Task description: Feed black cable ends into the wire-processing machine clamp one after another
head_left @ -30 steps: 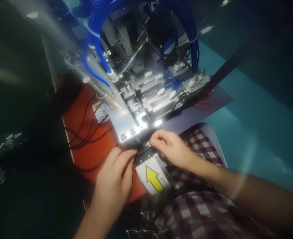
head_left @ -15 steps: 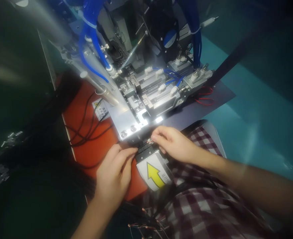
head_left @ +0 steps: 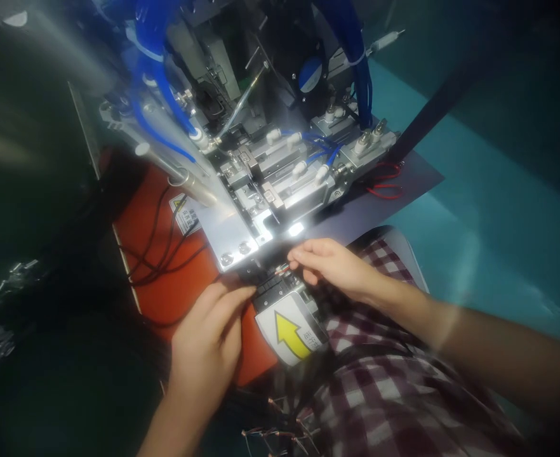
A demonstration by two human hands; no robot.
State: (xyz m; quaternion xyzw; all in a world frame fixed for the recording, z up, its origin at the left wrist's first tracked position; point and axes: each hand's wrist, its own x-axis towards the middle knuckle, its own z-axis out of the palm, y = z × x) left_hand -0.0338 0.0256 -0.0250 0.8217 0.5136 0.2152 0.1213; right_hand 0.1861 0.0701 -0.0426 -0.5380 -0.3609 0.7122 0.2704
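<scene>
My right hand (head_left: 332, 265) is closed, thumb and forefinger pinched at a few thin coloured wires (head_left: 282, 270). These wires lie over the small metal fixture (head_left: 274, 298) at the front of the machine. On the other side of that fixture is my left hand (head_left: 208, 343), its fingertips pressed together at the fixture's left edge; whatever they hold is hidden. Just below the fixture sits a white label with a yellow arrow (head_left: 289, 333). Right above the hands is a bright metal plate (head_left: 227, 231) with two screws.
Behind the plate stand pneumatic cylinders (head_left: 303, 197) with white fittings and blue air hoses (head_left: 166, 95). Black cables (head_left: 160, 254) cross the orange base (head_left: 160, 292) at left. Several wire ends (head_left: 280, 435) show at the bottom, near a checked garment (head_left: 370, 400).
The view has shifted slightly, moving the machine left in the picture. My right hand has drawn a little to the right of the fixture, and more of the wires shows. The left hand stays at the fixture.
</scene>
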